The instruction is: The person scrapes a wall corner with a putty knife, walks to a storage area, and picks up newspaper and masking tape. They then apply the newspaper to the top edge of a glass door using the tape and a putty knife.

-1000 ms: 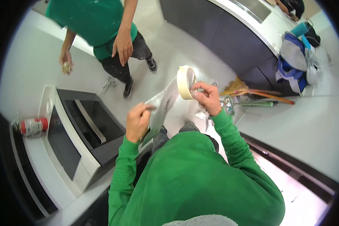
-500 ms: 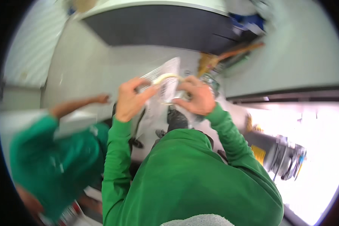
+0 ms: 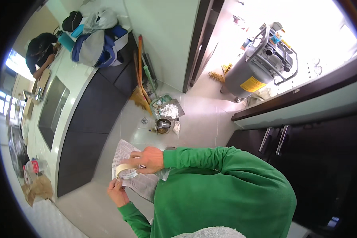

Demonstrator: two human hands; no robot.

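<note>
Pale glossy tiles cover the floor (image 3: 204, 129), flanked at left by a white-topped bench (image 3: 76, 81) over dark cabinets, with a sink (image 3: 53, 113) set in it. A blue-grey bag (image 3: 92, 49) sits at its far end; a person in black (image 3: 39, 49) leans there. A broom (image 3: 139, 99) and a filled dustpan (image 3: 174, 110) crowd the floor ahead; a grey tank (image 3: 242, 75) stands beyond the doorway. The roll of tape (image 3: 119, 170) is over a printed paper sheet (image 3: 141, 185), the right hand (image 3: 150, 159) gripping it. The left hand (image 3: 118, 193) has its fingertips at the roll's lower rim; whether that grip is closed, I cannot tell.
</note>
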